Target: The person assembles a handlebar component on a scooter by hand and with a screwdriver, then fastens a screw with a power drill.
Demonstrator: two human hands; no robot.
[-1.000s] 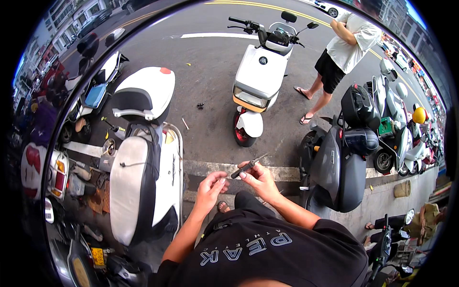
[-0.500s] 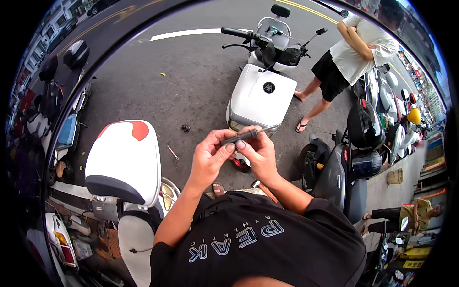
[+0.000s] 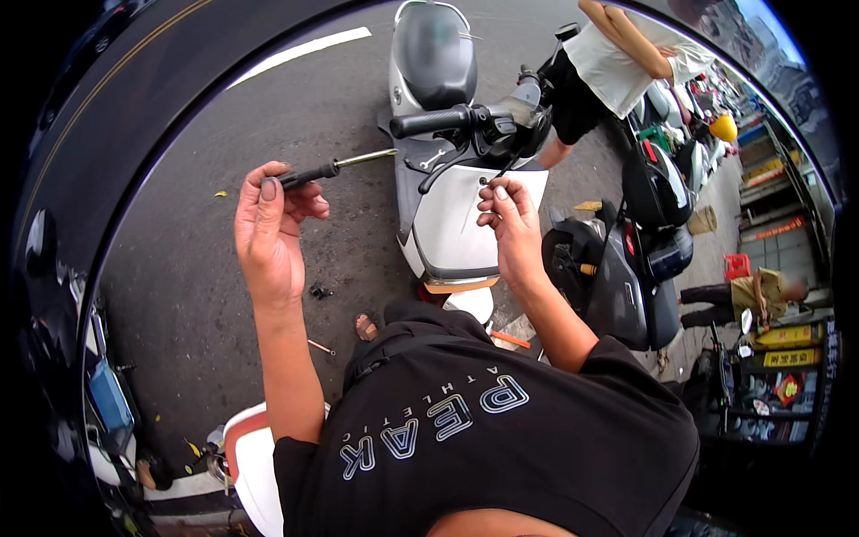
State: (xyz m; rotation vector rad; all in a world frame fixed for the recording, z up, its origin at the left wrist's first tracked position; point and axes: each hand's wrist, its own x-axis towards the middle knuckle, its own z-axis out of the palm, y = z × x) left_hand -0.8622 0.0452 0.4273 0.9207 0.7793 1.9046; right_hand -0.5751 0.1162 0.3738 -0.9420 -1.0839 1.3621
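Observation:
In my left hand [image 3: 273,233] is a screwdriver [image 3: 309,175] with a dark handle, held between thumb and fingers. Its metal shaft points right, toward a white scooter [image 3: 443,219]. My right hand [image 3: 514,219] is raised in front of the scooter's white front panel, thumb and fingertips pinched together. Whatever those fingertips may hold is too small to name; a small dark round spot shows beside them. Just beyond the hands is the scooter's black handlebar grip [image 3: 429,123]. An open-ended wrench [image 3: 433,161] lies on the scooter behind that grip.
A person in a white shirt [image 3: 617,58] stands at the far right of the scooter. A dark scooter [image 3: 617,286] is parked to my right. On the ground lie a thin tool [image 3: 320,347], a dark lump [image 3: 319,291] and an orange handle [image 3: 510,339]. Another white scooter seat [image 3: 255,465] is lower left.
My hands were together on the screwdriver; now they are apart. The left has carried the screwdriver up and left, and the right has let go of it. My view has shifted closer to the scooter.

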